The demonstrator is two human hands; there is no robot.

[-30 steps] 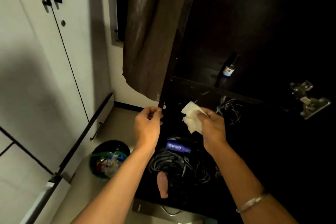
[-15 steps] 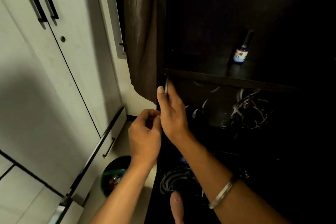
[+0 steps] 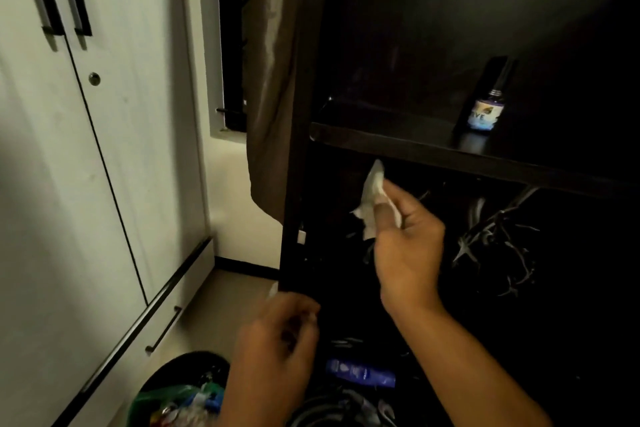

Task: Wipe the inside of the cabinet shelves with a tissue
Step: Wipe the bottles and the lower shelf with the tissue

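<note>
The dark cabinet's upper shelf (image 3: 398, 144) runs across the middle right, with a darker compartment below it. My right hand (image 3: 408, 253) is raised inside that lower compartment, just under the shelf edge, and pinches a crumpled white tissue (image 3: 372, 189). My left hand (image 3: 277, 350) is lower, at the foot of the cabinet's left side panel (image 3: 299, 166), with its fingers curled shut and blurred. A thin white sliver shows just above its fingers; I cannot tell whether the hand holds it.
A small labelled bottle (image 3: 483, 114) stands on the upper shelf. Tangled cables (image 3: 495, 246) lie in the lower compartment, a blue tube (image 3: 360, 373) below them. A brown curtain (image 3: 273, 80) hangs left of the cabinet. A bin with a green bag (image 3: 180, 399) sits beside white wardrobe doors (image 3: 104, 149).
My right hand has swung right, from the side panel's edge into the lower compartment, and the tissue shows again. My left hand has dropped lower. The view has tilted and come closer.
</note>
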